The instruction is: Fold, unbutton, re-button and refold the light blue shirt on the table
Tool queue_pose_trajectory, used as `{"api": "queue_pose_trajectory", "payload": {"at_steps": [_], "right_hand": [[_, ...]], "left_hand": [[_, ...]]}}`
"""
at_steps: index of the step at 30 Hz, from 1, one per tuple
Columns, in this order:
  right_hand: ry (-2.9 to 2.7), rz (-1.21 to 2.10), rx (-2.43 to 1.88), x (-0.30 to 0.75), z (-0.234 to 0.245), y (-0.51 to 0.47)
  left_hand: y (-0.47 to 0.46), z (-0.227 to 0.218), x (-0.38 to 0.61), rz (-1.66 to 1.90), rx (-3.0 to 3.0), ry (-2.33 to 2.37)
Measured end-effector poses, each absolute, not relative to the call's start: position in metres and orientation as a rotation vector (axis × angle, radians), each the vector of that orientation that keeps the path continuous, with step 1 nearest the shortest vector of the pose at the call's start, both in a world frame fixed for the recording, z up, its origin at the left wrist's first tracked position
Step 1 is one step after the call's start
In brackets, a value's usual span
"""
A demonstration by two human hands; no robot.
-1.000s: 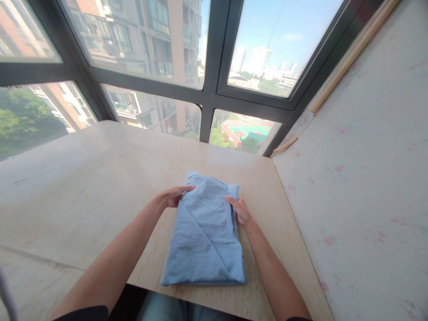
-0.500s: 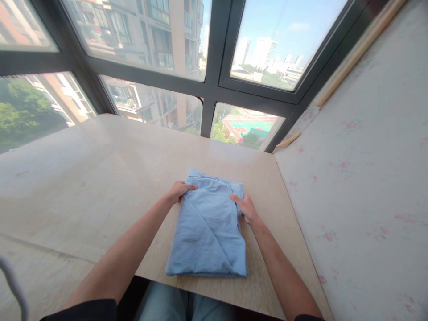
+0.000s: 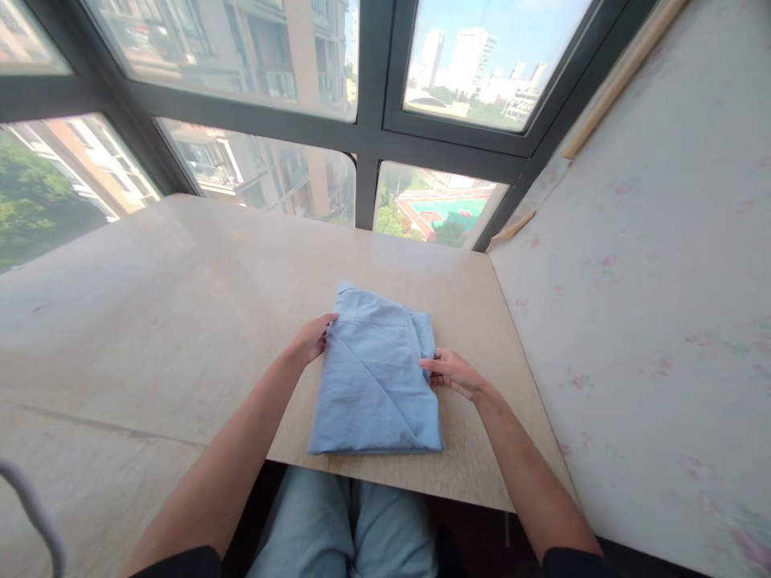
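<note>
A light blue shirt point(image 3: 377, 377), folded into a rough rectangle, lies flat on the pale stone-look ledge point(image 3: 241, 273). A diagonal fold line crosses its upper layer. My left hand point(image 3: 314, 336) pinches the upper left edge, thumb on top and fingertips partly hidden beside the cloth. At the right edge, my right hand point(image 3: 453, 372) grips the cloth between the thumb above and the fingers curled at the side, where some fingertips are out of sight.
Dark window frames point(image 3: 365, 160) rise behind the ledge. A flowered wallpapered wall point(image 3: 632, 321) borders it on the right. A grey cable point(image 3: 37, 514) curves at the lower left. My legs point(image 3: 349, 522) are below the front edge.
My right hand has shifted slightly outward and lower along the shirt's right edge. My left thumb has drawn back toward the left edge. The upper part of the shirt looks smoother.
</note>
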State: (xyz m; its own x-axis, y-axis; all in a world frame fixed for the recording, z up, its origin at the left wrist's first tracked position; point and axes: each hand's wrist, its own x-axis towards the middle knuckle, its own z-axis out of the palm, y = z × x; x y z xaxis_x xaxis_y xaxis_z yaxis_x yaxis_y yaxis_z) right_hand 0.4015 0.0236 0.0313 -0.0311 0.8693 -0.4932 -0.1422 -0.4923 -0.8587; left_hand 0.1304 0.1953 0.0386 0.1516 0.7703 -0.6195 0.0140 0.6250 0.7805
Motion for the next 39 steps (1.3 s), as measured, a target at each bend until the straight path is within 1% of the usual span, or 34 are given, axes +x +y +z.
{"api": "queue_pose_trajectory", "payload": {"at_steps": [6,14,19,23,28,32,35,39], "right_hand": [[-0.889,1.542,-1.489,0.391,0.038,0.03],[-0.497,1.385,-1.354,0.382,0.034,0.052],[-0.473,1.518,-1.379,0.386,0.037,0.03],[-0.649,1.71,-1.5,0.39,0.048,0.001],[-0.809,1.809,-1.635,0.379,0.055,-0.021],[-0.762,1.741,-1.539,0.366,0.053,-0.032],[-0.751,1.654,-1.439,0.361,0.049,-0.041],[-0.729,1.585,-1.423,0.361,0.043,-0.053]], "left_hand": [[0.135,0.042,0.104,0.583,0.755,1.34],[0.083,0.051,0.081,0.414,0.985,1.41],[0.071,0.048,0.081,0.374,1.164,1.447],[0.07,0.051,0.083,0.335,1.212,1.424],[0.073,0.05,0.09,0.358,0.969,1.394],[0.074,0.044,0.091,0.377,0.687,1.251],[0.076,0.045,0.089,0.371,0.595,1.148],[0.083,0.049,0.093,0.375,0.524,1.112]]}}
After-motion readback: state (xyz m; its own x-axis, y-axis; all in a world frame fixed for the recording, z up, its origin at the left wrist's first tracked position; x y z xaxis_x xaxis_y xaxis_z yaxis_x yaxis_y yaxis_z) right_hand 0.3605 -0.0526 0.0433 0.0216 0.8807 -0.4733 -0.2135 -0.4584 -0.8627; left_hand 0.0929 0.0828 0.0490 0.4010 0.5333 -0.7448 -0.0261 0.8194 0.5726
